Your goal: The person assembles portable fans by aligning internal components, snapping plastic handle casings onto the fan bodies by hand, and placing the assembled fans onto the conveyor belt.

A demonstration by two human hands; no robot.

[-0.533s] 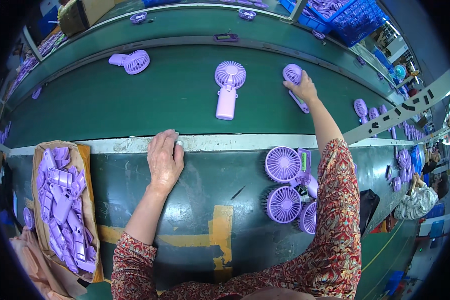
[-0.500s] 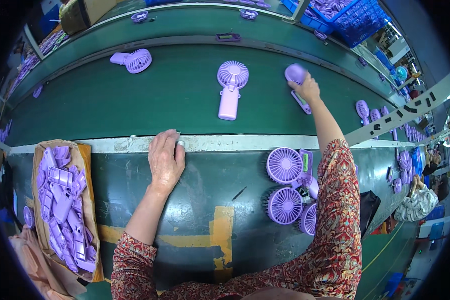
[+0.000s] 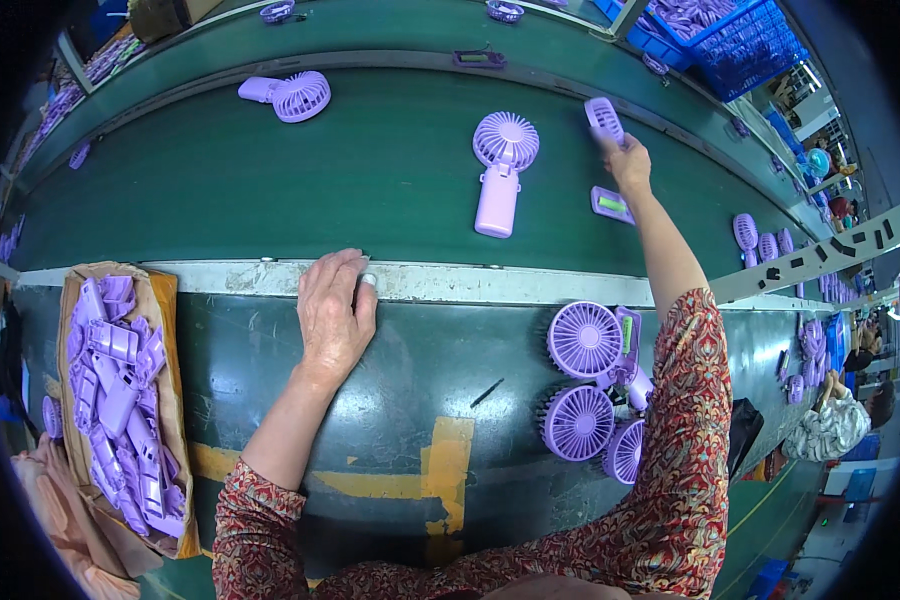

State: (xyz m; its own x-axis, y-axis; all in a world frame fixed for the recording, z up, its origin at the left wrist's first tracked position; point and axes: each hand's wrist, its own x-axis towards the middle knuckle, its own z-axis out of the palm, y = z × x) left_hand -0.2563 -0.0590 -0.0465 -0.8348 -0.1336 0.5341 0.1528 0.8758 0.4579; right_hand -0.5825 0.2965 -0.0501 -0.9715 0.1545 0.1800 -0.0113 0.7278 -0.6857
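My right hand (image 3: 626, 165) reaches far over the green belt, its fingers closed on a purple handheld fan head (image 3: 604, 118), slightly blurred and tilted. By my right wrist, a purple handle piece with a green battery (image 3: 611, 204) lies on the belt; whether it joins the fan head I cannot tell. My left hand (image 3: 332, 315) rests palm down on the belt's white edge rail (image 3: 430, 282), fingers stretched and holding nothing. A whole purple fan (image 3: 504, 170) lies between the hands, farther off. Several purple fans (image 3: 584, 339) cluster on the near table beside my right forearm.
At the left stands an open carton (image 3: 182, 400) of purple plastic parts. Another fan (image 3: 299, 97) lies on the belt's far left. A blue crate (image 3: 745, 70) is at back right; a slotted metal bar (image 3: 820, 258) crosses the right side. Other people sit at both sides.
My right hand has lifted the fan head farther away, and the handle piece by the wrist shows more fully. The left hand stays on the rail. The view has shifted slightly.
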